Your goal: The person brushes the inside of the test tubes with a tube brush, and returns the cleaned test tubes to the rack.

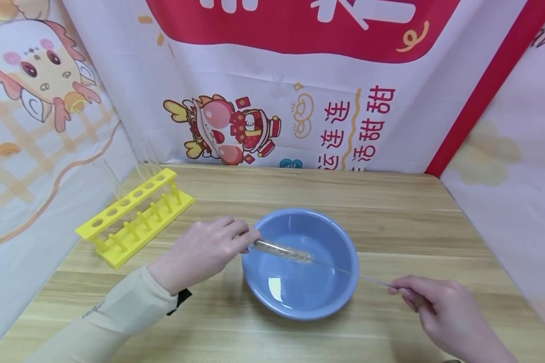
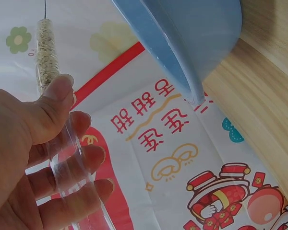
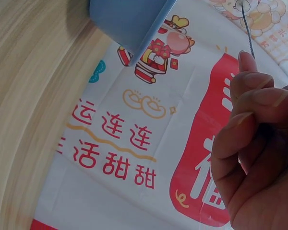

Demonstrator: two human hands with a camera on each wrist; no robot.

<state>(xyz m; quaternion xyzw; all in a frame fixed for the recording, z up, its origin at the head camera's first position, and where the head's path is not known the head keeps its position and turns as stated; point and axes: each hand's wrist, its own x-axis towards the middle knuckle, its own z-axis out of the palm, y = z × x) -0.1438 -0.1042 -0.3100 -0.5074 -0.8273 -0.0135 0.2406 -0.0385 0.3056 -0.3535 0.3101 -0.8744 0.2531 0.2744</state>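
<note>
Over the blue basin (image 1: pixel 295 292), my left hand (image 1: pixel 211 247) grips a clear glass test tube (image 1: pixel 277 248), its mouth pointing right and slightly down. Thumb and curled fingers wrap the tube in the left wrist view. The pale bristles of a test tube brush (image 2: pixel 48 55) fill the tube's mouth end. From there a thin twisted wire runs out across the basin's rim. My right hand (image 1: pixel 449 315) pinches that wire right of the basin, fingers curled. In the right wrist view, the wire (image 3: pixel 248 31) rises past the index fingertip.
At the left of the wooden table (image 1: pixel 390 222) stands a yellow test tube rack (image 1: pixel 147 234), holding several clear tubes (image 1: pixel 110 177) that lean toward the back. Printed cloth walls (image 1: pixel 281 75) enclose the table at the back and sides. Liquid in the basin reflects light.
</note>
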